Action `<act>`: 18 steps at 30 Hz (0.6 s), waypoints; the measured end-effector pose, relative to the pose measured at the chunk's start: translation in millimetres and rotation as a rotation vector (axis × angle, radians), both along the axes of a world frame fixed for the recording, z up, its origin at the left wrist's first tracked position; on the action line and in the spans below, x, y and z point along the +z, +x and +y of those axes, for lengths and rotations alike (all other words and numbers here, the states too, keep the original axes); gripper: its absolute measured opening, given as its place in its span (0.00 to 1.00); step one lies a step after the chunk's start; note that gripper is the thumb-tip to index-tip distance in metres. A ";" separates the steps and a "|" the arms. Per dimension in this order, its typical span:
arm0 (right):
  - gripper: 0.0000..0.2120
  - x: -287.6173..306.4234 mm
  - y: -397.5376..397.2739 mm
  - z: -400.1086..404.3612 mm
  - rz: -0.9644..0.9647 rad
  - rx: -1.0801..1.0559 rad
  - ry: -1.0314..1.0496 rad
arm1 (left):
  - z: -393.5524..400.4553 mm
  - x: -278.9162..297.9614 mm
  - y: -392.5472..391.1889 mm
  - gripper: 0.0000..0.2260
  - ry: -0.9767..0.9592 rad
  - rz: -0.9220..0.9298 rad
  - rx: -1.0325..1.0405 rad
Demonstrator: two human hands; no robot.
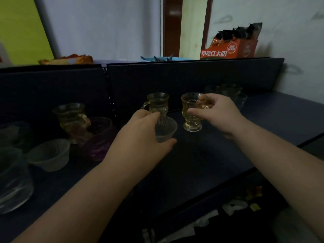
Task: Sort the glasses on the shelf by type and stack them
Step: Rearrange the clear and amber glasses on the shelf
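My right hand [217, 113] grips an amber footed glass mug [192, 112] by its rim and handle, held just above the dark shelf [201, 160]. My left hand [140, 134] holds a small clear ribbed glass bowl [165, 128] from its left side. A second amber mug [157, 104] stands behind that bowl, against the back panel. Further left stand a third amber mug [71, 118], a purple ribbed glass [100, 137] and another clear ribbed bowl [50, 154].
Large clear glasses [12, 174] crowd the shelf's left end. Several faint clear glasses [231, 93] sit at the back right. An orange carton [229, 50] and a blue dish [157, 58] rest on the upper ledge. Clutter lies below the shelf's front edge.
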State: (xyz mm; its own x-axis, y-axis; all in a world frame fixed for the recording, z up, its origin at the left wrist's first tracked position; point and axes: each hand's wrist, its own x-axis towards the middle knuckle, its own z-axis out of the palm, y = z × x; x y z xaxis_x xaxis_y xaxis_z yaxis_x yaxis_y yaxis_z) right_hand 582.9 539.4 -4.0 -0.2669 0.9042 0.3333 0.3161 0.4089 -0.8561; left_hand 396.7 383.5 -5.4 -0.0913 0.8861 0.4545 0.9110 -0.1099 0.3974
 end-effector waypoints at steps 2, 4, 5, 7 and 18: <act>0.16 -0.7 -5.7 23.7 -0.007 0.007 -0.001 | 10.0 1.2 3.2 0.32 -0.010 0.009 0.001; 0.17 -1.4 -10.6 44.3 -0.005 0.035 -0.015 | 19.2 0.7 6.9 0.33 -0.020 0.021 0.016; 0.16 -2.6 -13.5 53.8 -0.014 0.055 -0.021 | 23.7 0.4 9.2 0.34 -0.021 0.027 0.026; 0.16 -6.2 -18.5 72.8 -0.027 0.089 -0.033 | 34.4 -0.8 15.2 0.35 -0.004 0.039 0.049; 0.34 -7.2 -4.2 119.4 -0.151 0.290 -0.074 | 88.0 -3.0 79.3 0.37 0.031 0.031 0.338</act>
State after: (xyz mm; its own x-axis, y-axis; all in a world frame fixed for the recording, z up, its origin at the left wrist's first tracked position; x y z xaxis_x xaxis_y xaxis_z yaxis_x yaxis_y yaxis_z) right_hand 578.7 658.8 -11.2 -0.5578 0.8037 0.2071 0.3210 0.4390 -0.8392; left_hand 476.0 471.5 -8.5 -0.3633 0.7936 0.4881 0.9096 0.1887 0.3702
